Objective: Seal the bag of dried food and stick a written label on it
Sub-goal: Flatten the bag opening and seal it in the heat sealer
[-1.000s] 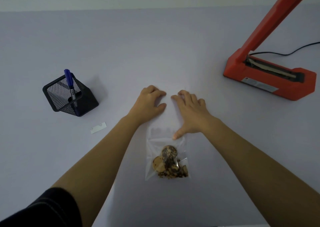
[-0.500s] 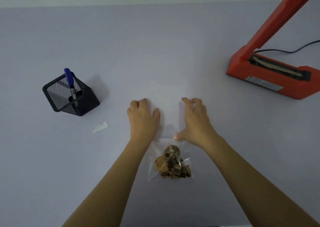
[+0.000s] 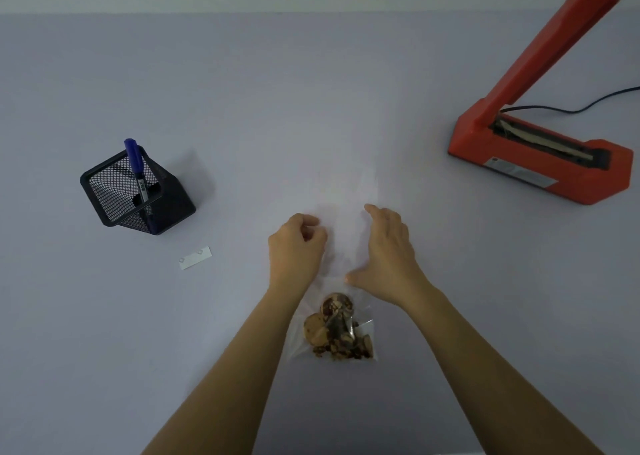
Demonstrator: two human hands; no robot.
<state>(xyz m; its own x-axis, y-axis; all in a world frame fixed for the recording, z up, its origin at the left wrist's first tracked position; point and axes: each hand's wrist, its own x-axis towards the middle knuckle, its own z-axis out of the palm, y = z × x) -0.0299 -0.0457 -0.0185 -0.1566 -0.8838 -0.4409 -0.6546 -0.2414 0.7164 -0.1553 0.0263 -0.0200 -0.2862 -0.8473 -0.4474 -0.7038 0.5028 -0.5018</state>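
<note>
"starting with the biggest thing, what's there?"
"a pale lilac table (image 3: 311, 90). the clear bag (image 3: 332, 333) of dried food lies flat on it near the front edge, between the two forearms."
"and the orange machine?"
"a heat sealer (image 3: 540, 163), well off to the right of the bag and further back, with its arm raised steeply."
"what's left of the bag?"
"a black mesh pen holder (image 3: 114, 194), well apart from the bag, further back on that side."
"and the bag itself?"
"brown slices and crumbs sit in its near end. the far part is bare clear film, and both hands are there."
"how are the hands?"
"the left hand (image 3: 298, 246) lies over the bag's far left corner with its fingers curled under — whether they pinch the film i cannot tell. the right hand (image 3: 388, 246) is at the bag's far right corner, fingers loosely bent and gripping nothing. its thumb tip rests on the film just beyond the food."
"any smaller things?"
"a thin black cable (image 3: 588, 106) runs from behind the sealer, away from the bag, to the right edge of view. a blue marker (image 3: 133, 156) stands in the holder, blue end up. a small white label (image 3: 195, 257) lies flat on the table between the holder and the bag — nearer the holder, apart from both hands."
</note>
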